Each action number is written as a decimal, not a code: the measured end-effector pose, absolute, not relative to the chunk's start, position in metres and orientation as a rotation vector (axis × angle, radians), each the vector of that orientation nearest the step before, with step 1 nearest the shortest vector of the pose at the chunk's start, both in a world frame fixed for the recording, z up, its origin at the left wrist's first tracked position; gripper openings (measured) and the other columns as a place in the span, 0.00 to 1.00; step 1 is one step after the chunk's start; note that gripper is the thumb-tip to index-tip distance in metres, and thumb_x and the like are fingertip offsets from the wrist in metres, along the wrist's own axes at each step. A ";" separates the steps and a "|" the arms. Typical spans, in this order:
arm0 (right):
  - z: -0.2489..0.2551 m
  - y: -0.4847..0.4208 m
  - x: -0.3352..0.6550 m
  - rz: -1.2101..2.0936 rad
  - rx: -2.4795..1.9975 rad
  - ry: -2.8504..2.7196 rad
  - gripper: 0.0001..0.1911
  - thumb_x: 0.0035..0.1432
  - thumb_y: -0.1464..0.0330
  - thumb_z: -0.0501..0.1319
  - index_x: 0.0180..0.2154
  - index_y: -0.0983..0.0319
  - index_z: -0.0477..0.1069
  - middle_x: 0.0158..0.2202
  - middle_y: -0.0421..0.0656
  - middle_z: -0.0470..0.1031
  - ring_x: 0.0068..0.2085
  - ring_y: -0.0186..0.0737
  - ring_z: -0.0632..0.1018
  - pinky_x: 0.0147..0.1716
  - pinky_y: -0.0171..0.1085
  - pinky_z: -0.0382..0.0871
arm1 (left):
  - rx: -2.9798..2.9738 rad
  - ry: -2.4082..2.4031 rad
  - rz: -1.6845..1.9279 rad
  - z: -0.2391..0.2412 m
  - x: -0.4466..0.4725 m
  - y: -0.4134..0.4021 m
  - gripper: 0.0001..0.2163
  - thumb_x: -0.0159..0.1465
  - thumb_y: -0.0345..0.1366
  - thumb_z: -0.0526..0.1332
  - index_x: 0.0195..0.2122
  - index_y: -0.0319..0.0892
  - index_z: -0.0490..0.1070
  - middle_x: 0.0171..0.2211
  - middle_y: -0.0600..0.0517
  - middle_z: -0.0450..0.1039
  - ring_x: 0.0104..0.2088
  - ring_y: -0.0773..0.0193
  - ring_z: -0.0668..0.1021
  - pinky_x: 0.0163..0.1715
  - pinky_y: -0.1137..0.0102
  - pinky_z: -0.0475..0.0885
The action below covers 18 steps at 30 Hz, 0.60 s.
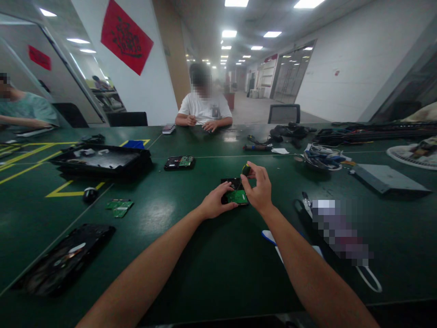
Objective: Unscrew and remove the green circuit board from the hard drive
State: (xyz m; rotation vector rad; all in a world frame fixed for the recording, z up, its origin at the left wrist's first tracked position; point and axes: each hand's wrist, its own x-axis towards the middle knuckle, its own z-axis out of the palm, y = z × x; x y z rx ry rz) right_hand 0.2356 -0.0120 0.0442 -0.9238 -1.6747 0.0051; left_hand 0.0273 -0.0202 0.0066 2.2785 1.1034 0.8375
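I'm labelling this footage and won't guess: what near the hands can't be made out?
All in the head view:
Tip of the tool: too small and blurred beside the right hand.
Left part of the green-boarded device: covered by the left hand.
White-and-blue item: partly hidden by the right forearm.
Long item at right: mostly pixelated.

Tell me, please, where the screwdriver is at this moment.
In the head view, just right of centre, the screwdriver is in the right hand, at the device with the green board.
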 end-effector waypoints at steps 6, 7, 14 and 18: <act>0.041 -0.009 0.236 0.009 -0.920 -1.651 0.25 0.66 0.65 0.59 0.63 0.57 0.61 0.55 0.51 0.72 0.48 0.48 0.78 0.46 0.50 0.80 | 2.299 1.102 0.825 0.004 0.026 -0.019 0.29 0.59 0.48 0.70 0.60 0.47 0.68 0.66 0.42 0.64 0.70 0.48 0.62 0.67 0.50 0.61; 0.041 -0.009 0.236 0.004 -0.920 -1.652 0.25 0.66 0.65 0.60 0.63 0.57 0.61 0.54 0.51 0.73 0.48 0.48 0.78 0.46 0.51 0.80 | 2.305 1.098 0.825 0.004 0.026 -0.019 0.29 0.59 0.48 0.70 0.60 0.47 0.68 0.66 0.42 0.64 0.70 0.48 0.62 0.67 0.50 0.61; 0.042 -0.010 0.236 0.000 -0.908 -1.652 0.24 0.66 0.65 0.59 0.62 0.56 0.62 0.55 0.51 0.72 0.48 0.48 0.78 0.45 0.51 0.80 | 2.305 1.120 0.821 0.005 0.026 -0.020 0.29 0.60 0.49 0.69 0.60 0.47 0.68 0.67 0.42 0.63 0.69 0.48 0.62 0.67 0.51 0.61; 0.042 -0.011 0.236 -0.002 -0.924 -1.658 0.25 0.66 0.65 0.60 0.62 0.56 0.62 0.53 0.50 0.72 0.46 0.47 0.78 0.45 0.51 0.80 | 2.310 1.117 0.820 0.004 0.027 -0.019 0.29 0.60 0.49 0.70 0.60 0.48 0.68 0.67 0.43 0.63 0.70 0.48 0.62 0.67 0.50 0.61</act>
